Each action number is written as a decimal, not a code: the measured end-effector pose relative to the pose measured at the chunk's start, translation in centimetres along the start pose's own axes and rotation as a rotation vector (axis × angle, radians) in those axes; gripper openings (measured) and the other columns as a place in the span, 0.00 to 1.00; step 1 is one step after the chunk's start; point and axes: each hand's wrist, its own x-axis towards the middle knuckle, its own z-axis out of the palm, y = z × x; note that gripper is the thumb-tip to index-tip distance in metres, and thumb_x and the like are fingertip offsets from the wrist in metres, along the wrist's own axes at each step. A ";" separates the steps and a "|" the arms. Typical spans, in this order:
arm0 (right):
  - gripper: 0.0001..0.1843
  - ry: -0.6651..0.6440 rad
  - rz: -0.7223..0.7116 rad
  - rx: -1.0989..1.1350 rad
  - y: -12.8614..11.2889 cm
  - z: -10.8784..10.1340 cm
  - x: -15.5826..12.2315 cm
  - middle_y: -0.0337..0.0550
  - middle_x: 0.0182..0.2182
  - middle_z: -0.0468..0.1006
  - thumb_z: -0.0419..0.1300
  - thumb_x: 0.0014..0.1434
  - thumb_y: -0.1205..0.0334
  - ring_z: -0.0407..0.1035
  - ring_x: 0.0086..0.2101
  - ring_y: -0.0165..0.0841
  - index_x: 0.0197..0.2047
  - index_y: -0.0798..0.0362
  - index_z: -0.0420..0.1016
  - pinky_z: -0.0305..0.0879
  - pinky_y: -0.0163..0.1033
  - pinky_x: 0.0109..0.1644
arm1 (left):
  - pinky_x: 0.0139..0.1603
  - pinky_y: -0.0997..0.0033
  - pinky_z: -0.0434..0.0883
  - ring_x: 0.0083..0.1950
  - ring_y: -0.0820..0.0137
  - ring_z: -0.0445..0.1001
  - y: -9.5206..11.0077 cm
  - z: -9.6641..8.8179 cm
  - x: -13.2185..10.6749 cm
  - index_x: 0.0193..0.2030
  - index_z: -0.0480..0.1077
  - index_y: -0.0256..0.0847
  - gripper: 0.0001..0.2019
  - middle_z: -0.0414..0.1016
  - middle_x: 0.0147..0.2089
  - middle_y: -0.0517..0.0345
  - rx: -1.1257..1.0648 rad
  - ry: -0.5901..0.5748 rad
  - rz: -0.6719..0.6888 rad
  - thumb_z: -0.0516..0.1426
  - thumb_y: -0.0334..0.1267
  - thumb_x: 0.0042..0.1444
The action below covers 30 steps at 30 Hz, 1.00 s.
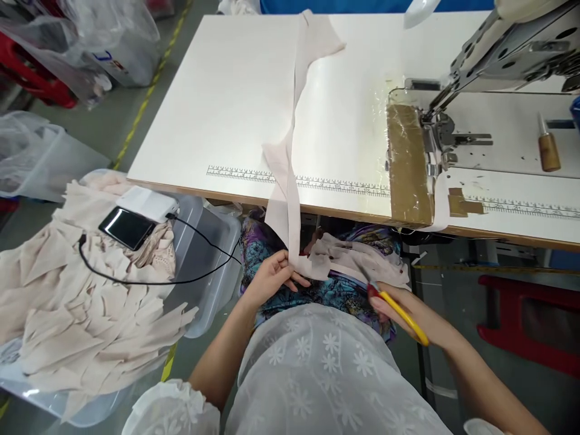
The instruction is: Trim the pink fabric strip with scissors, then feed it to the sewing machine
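My left hand (pixel 275 275) is over my lap, its fingers closed on the lower end of a long pale pink fabric strip (pixel 293 226). From there the strip runs up over the table edge and lies loosely across the white tabletop. My right hand (pixel 399 305) is wrapped around a pair of yellow-handled scissors (pixel 403 317). Their blades point up and left, beside a bunched pale pink fabric piece (pixel 362 257) on my lap. I cannot tell whether the blades touch it.
A sewing machine (pixel 493 66) stands at the table's right, with a wooden-handled awl (pixel 549 148) near it. A printed ruler (pixel 326 182) runs along the front edge. At left, a plastic bin (pixel 194 302) bears piled fabric pieces (pixel 90 314), a phone (pixel 127 228) and a cable.
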 end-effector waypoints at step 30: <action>0.19 -0.164 -0.307 -0.733 -7.5 -1.0 10.3 0.40 0.23 0.70 0.57 0.66 0.48 0.64 0.23 0.33 0.28 0.52 0.67 0.44 0.37 0.26 | 0.32 0.71 0.77 0.30 0.63 0.81 -0.6 -0.4 -1.6 0.36 0.76 0.34 0.25 0.81 0.28 0.48 -0.191 0.194 -0.044 0.67 0.58 0.48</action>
